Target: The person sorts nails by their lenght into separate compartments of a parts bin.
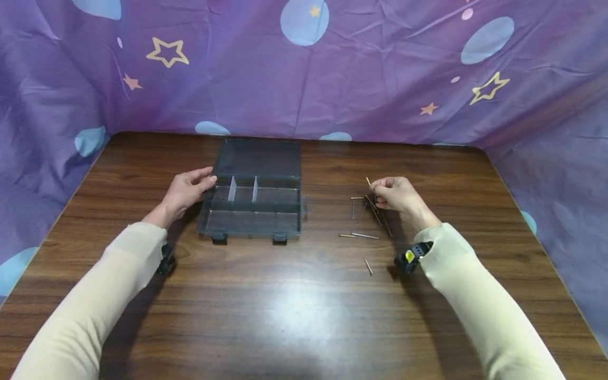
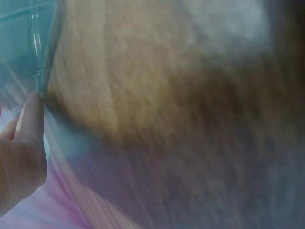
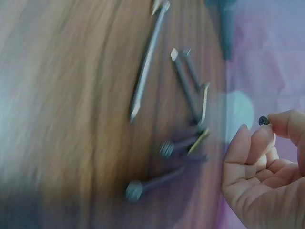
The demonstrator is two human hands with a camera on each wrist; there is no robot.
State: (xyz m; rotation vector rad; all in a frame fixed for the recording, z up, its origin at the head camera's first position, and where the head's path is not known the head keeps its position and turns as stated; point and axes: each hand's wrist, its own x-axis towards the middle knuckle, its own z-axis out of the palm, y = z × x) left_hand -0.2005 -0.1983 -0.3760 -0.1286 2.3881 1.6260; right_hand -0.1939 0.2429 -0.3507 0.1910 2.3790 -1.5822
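Note:
A clear grey plastic organizer box (image 1: pixel 252 234) lies with its lid (image 1: pixel 261 157) raised at the back. At its left rear corner my left hand (image 1: pixel 181 194) holds the edge with thumb and fingers; in the left wrist view, fingers (image 2: pixel 32 117) meet the plastic corner. My right hand (image 1: pixel 396 194) pinches a small screw (image 3: pixel 264 120) between thumb and fingertips, its cross-slotted head showing in the right wrist view. Beneath and beside that hand, several loose nails (image 1: pixel 364 235) and screws (image 3: pixel 205 102) lie on the table, some crossing each other.
Two pale dividers (image 1: pixel 255 189) stand in the box's rear row, and the front row is one long compartment. Two black latches (image 1: pixel 279 238) stick out at its front. A single screw (image 1: pixel 368 266) lies nearer me. Purple patterned cloth (image 1: pixel 266 68) hangs behind the wooden table (image 1: pixel 228 327).

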